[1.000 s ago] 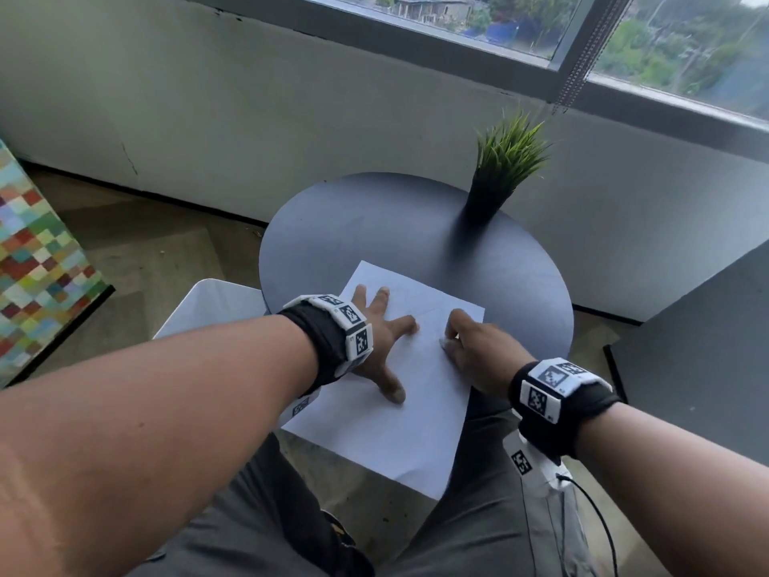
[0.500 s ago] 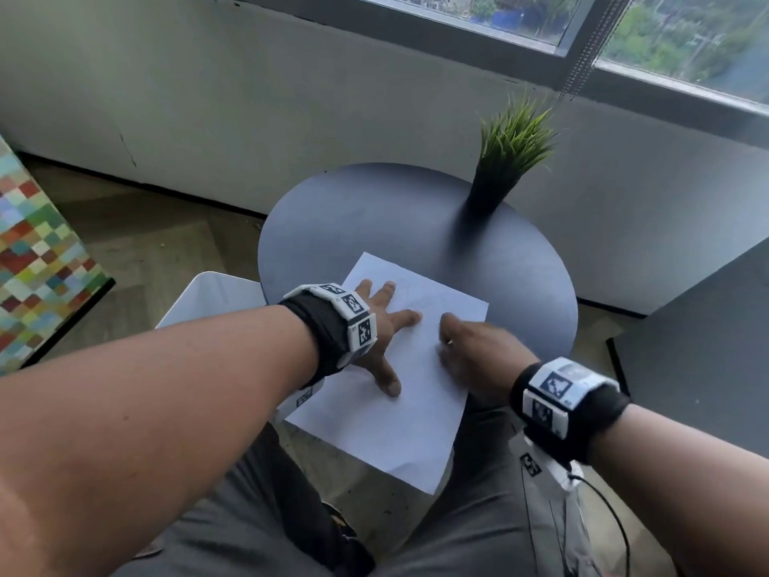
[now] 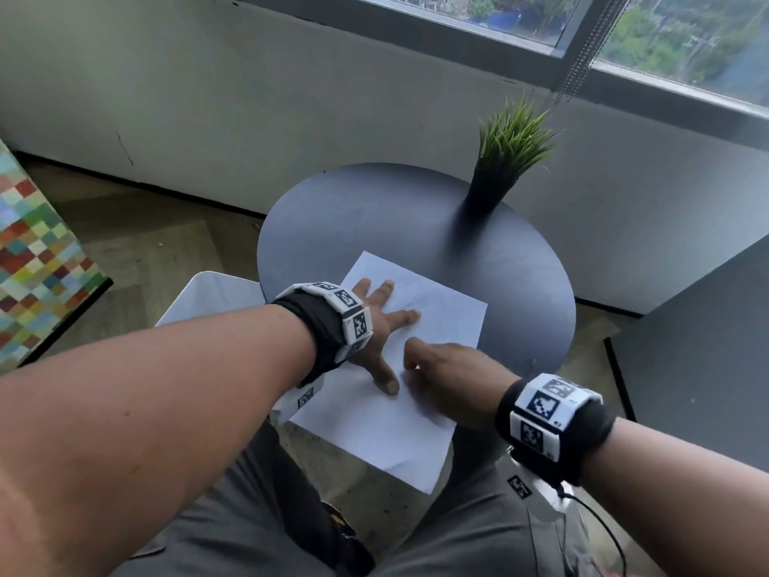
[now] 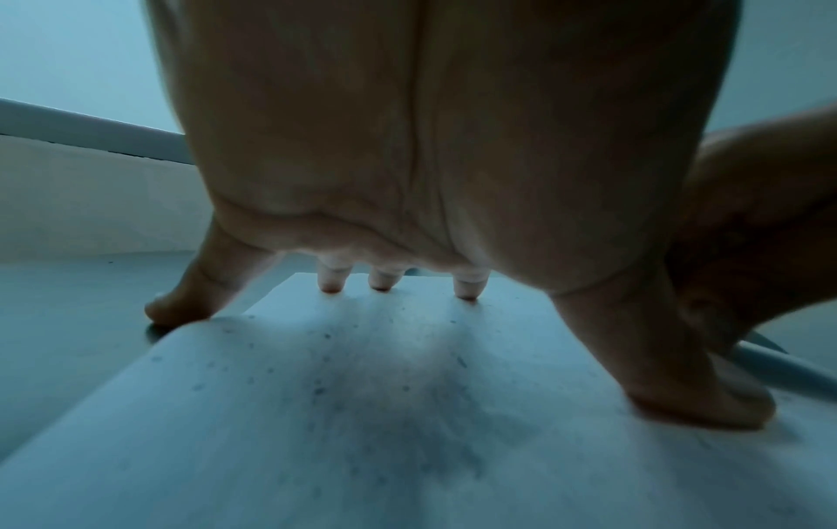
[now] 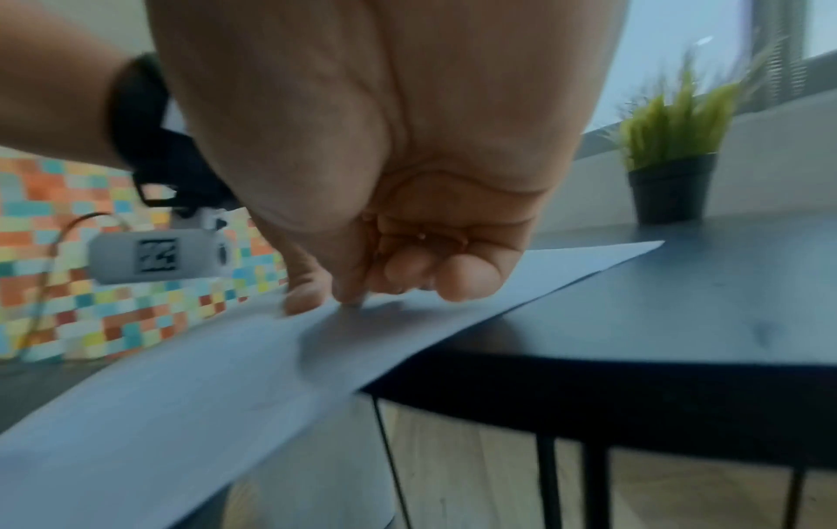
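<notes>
**Head view.** A sheet of paper (image 3: 447, 326) lies on a round dark table (image 3: 374, 210). Its long axis runs from the far side of the table toward the person. The near end overhangs the table edge, above the lap. The left hand (image 3: 376, 326) lies flat on the far left part of the sheet, fingers spread wide and thumb pointing back toward the person. The right hand (image 3: 453, 376) comes in across the right long edge, and its fingertips meet the sheet near the middle, just beside the left thumb. A potted plant (image 3: 509, 152) stands at the far right of the table, well apart from the paper.

**Left wrist view.** The left hand (image 4: 430, 161) is arched, with straight fingers (image 4: 330, 279) planted tip-down on the paper (image 4: 362, 411). The little finger rests at the sheet's left edge. The right hand (image 4: 747, 232) shows close alongside the thumb.

**Right wrist view.** The right hand (image 5: 385, 143) has its fingers curled into the palm. The thumb and forefinger tips bear on the surface of the paper (image 5: 226, 375), and no paper shows between them. The sheet juts out past the table (image 5: 679, 304) rim.

**Bearing on the next move.** The unsupported end lies toward the person, behind both hands. The right hand is nearer the right long edge and is likely the working hand, with the left acting as the clamp.
</notes>
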`<state>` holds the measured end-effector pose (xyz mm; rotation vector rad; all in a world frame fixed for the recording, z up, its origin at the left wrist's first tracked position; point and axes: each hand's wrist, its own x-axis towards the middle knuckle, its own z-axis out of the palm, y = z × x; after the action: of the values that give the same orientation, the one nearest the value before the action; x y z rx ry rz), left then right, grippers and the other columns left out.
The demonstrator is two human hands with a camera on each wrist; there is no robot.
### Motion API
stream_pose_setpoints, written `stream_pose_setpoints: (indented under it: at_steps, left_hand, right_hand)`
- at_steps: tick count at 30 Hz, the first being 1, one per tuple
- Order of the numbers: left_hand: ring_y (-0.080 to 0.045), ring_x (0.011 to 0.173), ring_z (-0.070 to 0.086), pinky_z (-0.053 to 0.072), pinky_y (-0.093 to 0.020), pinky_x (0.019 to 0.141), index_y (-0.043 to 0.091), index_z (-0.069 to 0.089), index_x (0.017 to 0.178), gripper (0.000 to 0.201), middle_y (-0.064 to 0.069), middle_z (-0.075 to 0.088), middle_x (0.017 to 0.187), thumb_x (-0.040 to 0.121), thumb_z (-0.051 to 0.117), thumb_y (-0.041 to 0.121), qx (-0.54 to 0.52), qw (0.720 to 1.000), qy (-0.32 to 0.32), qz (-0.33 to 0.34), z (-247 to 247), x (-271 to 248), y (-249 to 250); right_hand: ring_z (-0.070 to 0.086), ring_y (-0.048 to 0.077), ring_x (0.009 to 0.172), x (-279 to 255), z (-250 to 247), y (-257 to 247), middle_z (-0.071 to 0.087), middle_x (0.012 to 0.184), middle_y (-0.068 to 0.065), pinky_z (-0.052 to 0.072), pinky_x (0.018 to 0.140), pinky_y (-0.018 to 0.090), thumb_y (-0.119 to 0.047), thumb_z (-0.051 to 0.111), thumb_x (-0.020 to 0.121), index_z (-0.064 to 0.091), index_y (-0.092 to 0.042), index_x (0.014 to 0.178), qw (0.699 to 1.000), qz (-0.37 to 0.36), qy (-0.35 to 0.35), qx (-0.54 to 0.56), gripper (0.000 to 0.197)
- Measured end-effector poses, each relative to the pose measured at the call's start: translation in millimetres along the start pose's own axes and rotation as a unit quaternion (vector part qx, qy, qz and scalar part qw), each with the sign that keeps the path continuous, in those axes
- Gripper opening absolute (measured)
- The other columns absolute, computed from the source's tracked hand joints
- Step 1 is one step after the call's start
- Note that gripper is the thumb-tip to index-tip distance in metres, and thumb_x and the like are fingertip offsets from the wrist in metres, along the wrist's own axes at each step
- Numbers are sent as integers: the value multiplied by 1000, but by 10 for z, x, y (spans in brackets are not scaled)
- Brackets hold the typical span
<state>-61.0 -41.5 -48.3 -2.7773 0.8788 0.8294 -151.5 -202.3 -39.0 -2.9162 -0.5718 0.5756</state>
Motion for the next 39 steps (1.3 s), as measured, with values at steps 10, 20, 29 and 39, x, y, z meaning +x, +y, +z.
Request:
stream_pose_setpoints:
  at_steps: [10,20,29,39]
  left_hand:
    - [-38,149,-23,12,-68,117,55,-13,150,127,-3,-30,162,57,68,86,-12,1000,-1,-2,41,-2,13]
    - [-40,151,-14,13,-66,117,56,-9,150,131,-5,-23,165,54,77,79,30,999,-16,-3,-58,24,-2]
    - [-39,151,-3,18,-67,115,53,-3,153,127,-7,-10,166,59,79,73,60,998,-22,-18,-178,-61,84]
    - [-34,152,-9,15,-61,119,50,-8,154,129,-2,-19,166,60,77,74,41,999,-20,-13,-72,-156,21]
  right_hand:
    - [56,32,85,-31,6,44,62,96,8,50,74,42,-36,42,97,40,-21,102,999,17,-4,27,16]
    - [57,30,85,-37,-16,172,62,94,8,50,74,39,-37,46,95,42,-23,103,999,26,-8,45,17]
    - [56,30,83,89,-123,484,58,89,4,51,77,41,-40,46,94,42,-25,97,985,148,40,79,16]
    - [56,32,86,160,-154,326,60,94,7,50,79,42,-37,44,94,41,-24,97,983,154,61,77,13]
